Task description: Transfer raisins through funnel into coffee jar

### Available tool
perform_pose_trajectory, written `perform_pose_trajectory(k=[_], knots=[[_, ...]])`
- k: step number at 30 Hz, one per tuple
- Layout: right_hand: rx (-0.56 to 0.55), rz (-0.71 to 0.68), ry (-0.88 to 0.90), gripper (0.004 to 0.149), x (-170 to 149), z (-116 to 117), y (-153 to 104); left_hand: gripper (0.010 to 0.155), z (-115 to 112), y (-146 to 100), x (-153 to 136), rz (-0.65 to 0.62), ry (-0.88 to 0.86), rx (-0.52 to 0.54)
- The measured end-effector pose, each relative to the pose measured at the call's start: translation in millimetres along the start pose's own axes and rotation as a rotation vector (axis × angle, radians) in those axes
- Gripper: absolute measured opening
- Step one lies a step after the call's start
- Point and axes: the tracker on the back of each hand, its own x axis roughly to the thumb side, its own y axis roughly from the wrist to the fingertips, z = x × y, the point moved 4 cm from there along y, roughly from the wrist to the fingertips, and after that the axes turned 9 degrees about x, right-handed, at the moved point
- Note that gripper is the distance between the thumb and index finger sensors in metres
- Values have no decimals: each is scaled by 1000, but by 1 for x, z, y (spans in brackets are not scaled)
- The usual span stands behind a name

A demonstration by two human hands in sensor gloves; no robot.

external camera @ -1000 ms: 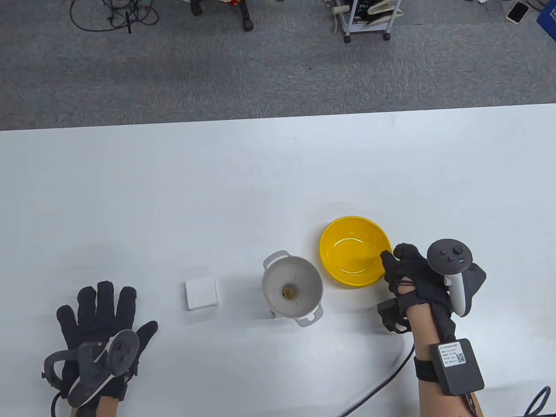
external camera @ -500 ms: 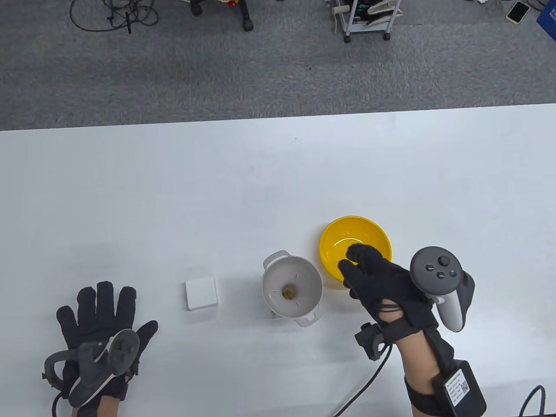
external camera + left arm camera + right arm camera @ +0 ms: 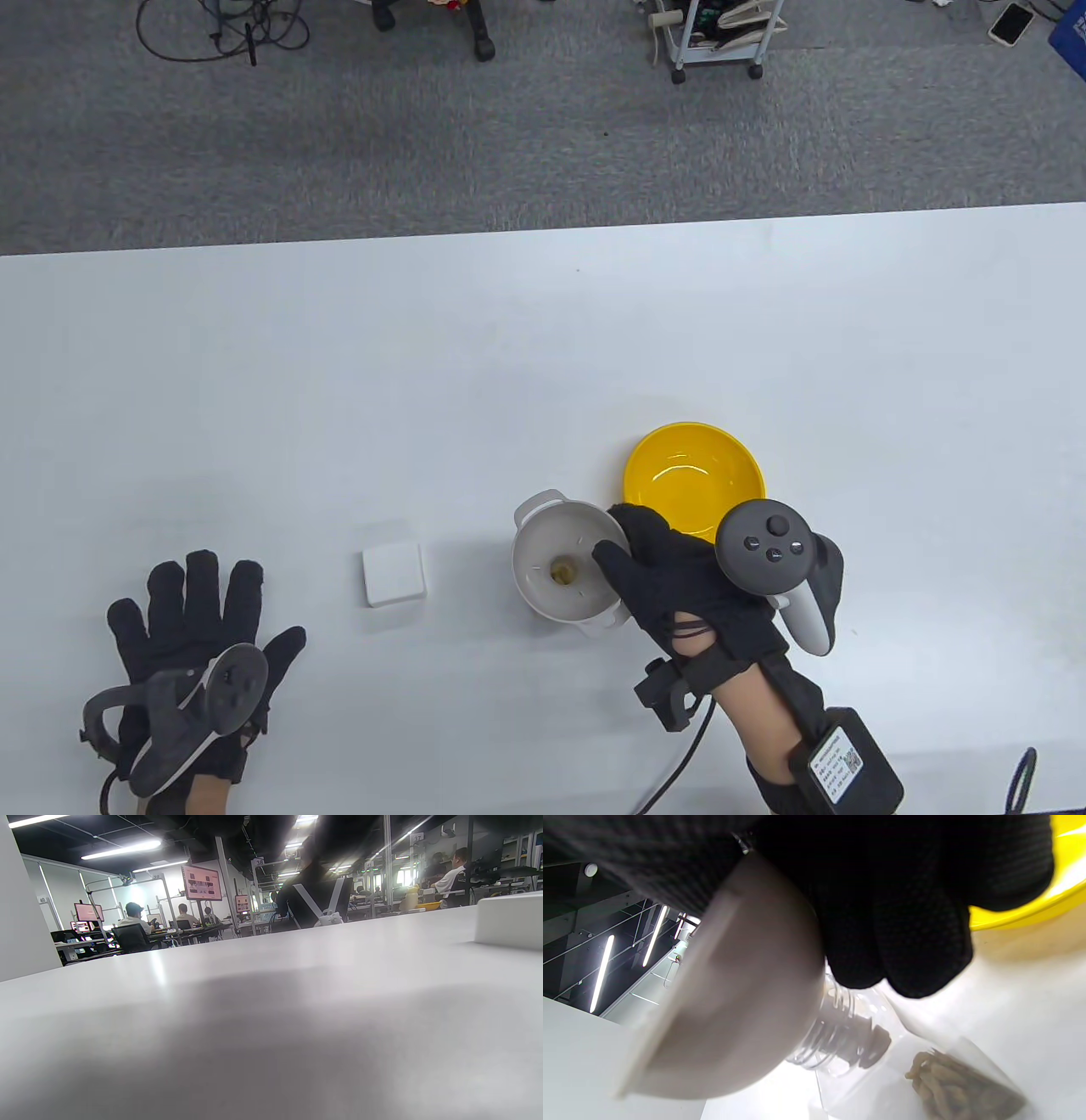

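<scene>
Centrally, funnel (image 3: pixel 564 562) sits in the neck of the clear jar (image 3: pixel 882 1065), raisins (image 3: pixel 950 1082) at jar bottom. R hand (image 3: pixel 679 577) grips funnel rim, fingers (image 3: pixel 903 921) on its outer wall. Yellow bowl (image 3: pixel 694 475) just beside funnel. White lid (image 3: pixel 394 575) near funnel, opposite side. L hand (image 3: pixel 191 637) beyond lid, flat on table (image 3: pixel 339 382), fingers spread, holding nothing.

Left hand (image 3: pixel 191 628) lies flat, spread; right hand's (image 3: pixel 679 581) fingers seemingly curled.
</scene>
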Motion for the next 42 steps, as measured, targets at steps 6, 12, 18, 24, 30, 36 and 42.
perform_pose_trajectory(k=[6,12,18,24,30,36,42], knots=[[-29,-12,-9,57,6,-6,-5,85,0,0,1,-2,5,1],[-78,-53,45,57,15,-30,-20,85,0,-1,-1,5,-2,4],[-116,-104,194,54,14,-65,-32,85,-1,-1,-2,7,-7,5],[-189,-23,242,51,-19,-94,-26,85,-1,-1,-2,8,-8,0],[-293,147,222,50,-74,-108,-7,85,-1,-1,-1,4,-3,-4],[-338,271,130,46,-108,-109,4,85,-1,-1,-2,7,-7,-4],[-340,317,99,45,-120,-104,13,85,-2,0,-1,5,-4,-9]])
